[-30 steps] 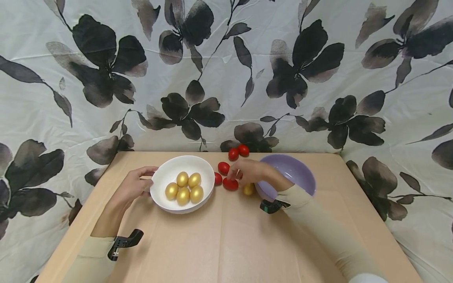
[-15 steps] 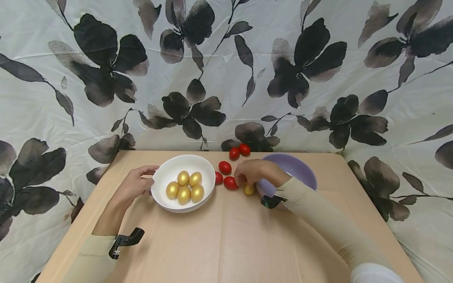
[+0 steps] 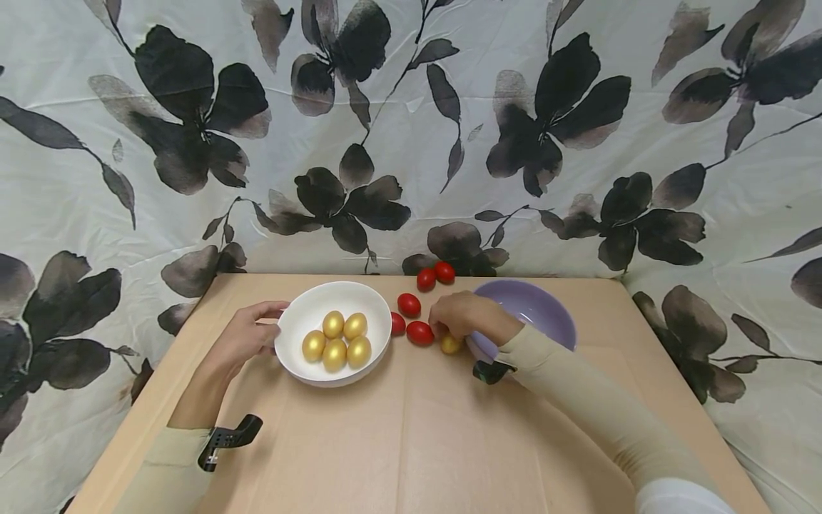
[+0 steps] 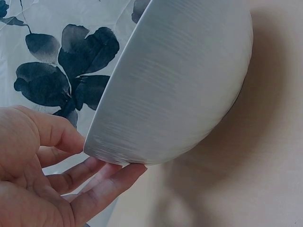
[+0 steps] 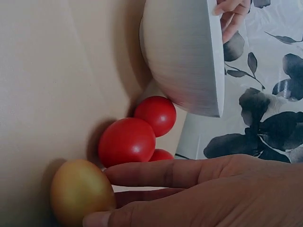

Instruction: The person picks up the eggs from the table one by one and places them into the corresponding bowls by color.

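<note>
At the left, my left hand point(image 3: 249, 332) holds the rim of a white bowl point(image 3: 295, 368), its fingertips against the outer wall in the left wrist view. Several gold eggs point(image 3: 334, 355) lie inside the bowl. My right hand point(image 3: 472, 314) is down at the table, its thumb and fingers on either side of one gold egg point(image 5: 80, 194) that rests on the tabletop. Right beside it are red eggs point(image 3: 420, 333), in a loose group between the two bowls. Some of the right fingers are hidden from the head view.
A purple bowl point(image 3: 546, 314) stands behind the right forearm, partly covered by it. Two red eggs point(image 3: 444, 272) sit at the far edge of the wooden table point(image 3: 385, 442). A floral cloth point(image 3: 411, 143) hangs directly behind the table.
My right hand has shifted slightly right, from over a red egg to the gold egg, and its fingers have come around it. The left hand and white bowl stay in place.
</note>
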Demonstrator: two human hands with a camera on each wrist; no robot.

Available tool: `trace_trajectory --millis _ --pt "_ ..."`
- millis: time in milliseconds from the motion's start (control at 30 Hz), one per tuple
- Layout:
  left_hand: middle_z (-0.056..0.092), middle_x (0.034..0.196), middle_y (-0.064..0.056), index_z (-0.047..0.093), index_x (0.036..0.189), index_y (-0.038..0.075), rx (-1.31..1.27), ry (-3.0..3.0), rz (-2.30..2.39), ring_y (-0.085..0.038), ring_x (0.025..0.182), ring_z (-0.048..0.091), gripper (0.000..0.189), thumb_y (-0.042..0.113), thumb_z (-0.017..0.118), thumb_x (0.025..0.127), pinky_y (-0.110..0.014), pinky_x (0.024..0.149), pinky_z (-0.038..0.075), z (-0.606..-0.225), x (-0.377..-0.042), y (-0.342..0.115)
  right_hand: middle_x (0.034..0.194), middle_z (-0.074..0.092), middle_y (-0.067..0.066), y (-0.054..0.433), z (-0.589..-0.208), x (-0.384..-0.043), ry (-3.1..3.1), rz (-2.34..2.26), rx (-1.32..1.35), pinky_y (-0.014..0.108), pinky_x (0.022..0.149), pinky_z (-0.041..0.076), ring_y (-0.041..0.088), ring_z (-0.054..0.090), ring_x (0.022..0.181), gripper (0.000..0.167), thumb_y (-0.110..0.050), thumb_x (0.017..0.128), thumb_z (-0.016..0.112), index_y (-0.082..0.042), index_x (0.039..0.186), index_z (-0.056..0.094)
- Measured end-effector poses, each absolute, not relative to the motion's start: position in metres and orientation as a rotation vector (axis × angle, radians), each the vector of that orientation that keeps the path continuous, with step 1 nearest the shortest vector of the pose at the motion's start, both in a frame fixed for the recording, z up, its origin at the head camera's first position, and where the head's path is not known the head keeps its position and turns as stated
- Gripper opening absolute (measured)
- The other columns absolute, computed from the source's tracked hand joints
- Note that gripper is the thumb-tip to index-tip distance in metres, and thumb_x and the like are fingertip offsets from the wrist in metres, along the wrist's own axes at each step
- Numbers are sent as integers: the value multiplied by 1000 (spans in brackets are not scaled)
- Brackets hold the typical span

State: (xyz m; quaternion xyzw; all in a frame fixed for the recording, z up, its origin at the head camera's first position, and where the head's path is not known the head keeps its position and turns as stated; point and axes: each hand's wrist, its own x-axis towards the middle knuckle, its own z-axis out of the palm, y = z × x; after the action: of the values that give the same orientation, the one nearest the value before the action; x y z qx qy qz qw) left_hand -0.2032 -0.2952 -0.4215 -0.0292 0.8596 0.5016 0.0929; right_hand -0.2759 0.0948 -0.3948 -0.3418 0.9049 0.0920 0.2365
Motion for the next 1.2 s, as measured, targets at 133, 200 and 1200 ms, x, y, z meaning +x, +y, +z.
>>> trace_trajectory --millis 133,200,1200 --pt "49 143 -27 46 150 2 -91 2558 1480 -32 100 63 56 2 52 94 -36 71 60 -421 -203 -296 84 62 -7 95 -396 -275 2480 266 -935 32 73 48 17 55 81 26 -6 78 82 -23 96 74" --pt "48 143 -27 46 150 2 -92 2555 1481 -32 100 63 56 2 52 94 -36 72 60 -422 -203 -296 84 62 -6 95 -397 -274 2481 268 -933 32 72 48 18 55 80 25 -8 79 82 -24 96 74" --pt "47 143 -28 44 150 0 -83 2552 1489 -30 101 63 56 3 52 95 -34 69 60 -420 -201 -293 91 66 -8 104 -388 -273 2313 -148 -967 29 81 52 15 58 89 23 -15 80 85 -24 97 73"
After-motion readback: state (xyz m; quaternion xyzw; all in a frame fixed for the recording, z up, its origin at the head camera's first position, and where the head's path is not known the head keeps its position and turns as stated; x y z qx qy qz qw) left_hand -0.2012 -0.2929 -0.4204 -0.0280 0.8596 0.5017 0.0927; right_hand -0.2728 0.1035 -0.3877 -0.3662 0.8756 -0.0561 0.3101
